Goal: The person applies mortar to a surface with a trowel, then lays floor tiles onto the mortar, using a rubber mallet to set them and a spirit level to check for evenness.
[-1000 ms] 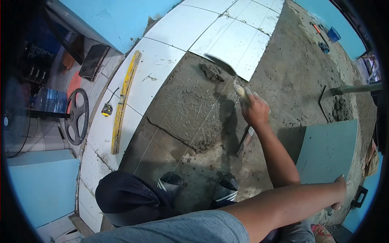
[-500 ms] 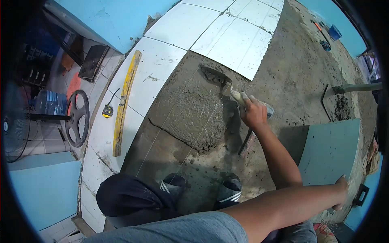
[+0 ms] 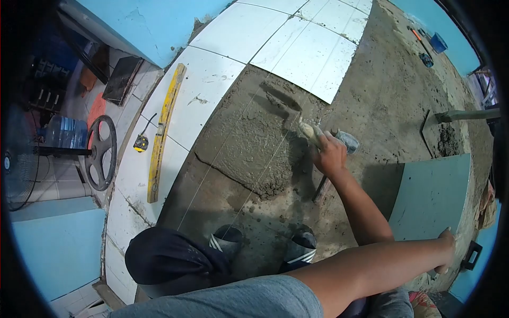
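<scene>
My right hand is closed around the pale handle of a trowel. The trowel's blade is low over the wet mortar, close to the edge of a laid white tile. Beside that hand a grey-white mallet-like head shows, partly hidden by the fingers. My left arm crosses the bottom of the view, and my left hand grips the lower right corner of a large tile standing tilted with its greenish-grey face showing. Some of its fingers are hidden.
On the white tiles at left lie a yellow spirit level and a tape measure. Thin strings stretch over the mortar. A steering wheel stands at far left. A blue container and a wooden-handled tool are at right.
The trowel has turned and its blade has shifted slightly, leaving a dark groove in the mortar near the tile edge. My left hand and the tilted tile look almost still.
</scene>
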Demonstrator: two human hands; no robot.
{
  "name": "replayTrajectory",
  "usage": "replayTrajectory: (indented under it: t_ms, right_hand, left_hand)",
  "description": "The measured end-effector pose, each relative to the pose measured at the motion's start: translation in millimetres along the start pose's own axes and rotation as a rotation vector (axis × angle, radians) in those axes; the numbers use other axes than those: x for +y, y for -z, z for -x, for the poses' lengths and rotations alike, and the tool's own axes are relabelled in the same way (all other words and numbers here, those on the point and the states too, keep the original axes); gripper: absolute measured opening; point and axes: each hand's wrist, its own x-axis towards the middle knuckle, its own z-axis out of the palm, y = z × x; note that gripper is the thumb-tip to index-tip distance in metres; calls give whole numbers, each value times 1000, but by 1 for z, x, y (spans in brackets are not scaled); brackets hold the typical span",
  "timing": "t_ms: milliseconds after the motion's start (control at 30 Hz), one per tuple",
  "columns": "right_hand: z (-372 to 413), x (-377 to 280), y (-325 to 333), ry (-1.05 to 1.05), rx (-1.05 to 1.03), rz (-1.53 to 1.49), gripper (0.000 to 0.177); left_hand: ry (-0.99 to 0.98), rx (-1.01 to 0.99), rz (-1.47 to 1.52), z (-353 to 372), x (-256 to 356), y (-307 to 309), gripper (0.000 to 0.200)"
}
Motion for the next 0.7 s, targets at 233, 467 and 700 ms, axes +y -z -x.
replayTrajectory:
  t_ms: [233,467,700]
  right_hand:
    - [-24,13,-1,-79,46,69,59]
    - [-28,21,-20,0,52,145,58]
    - [24,-1,-15,118,48,128,58]
  left_hand:
    - [-38,-37,56,15,-2,8,72]
    - [-24,-72,52,23,-1,12,70]
    - [-50,-33,52,25,-2,12,72]
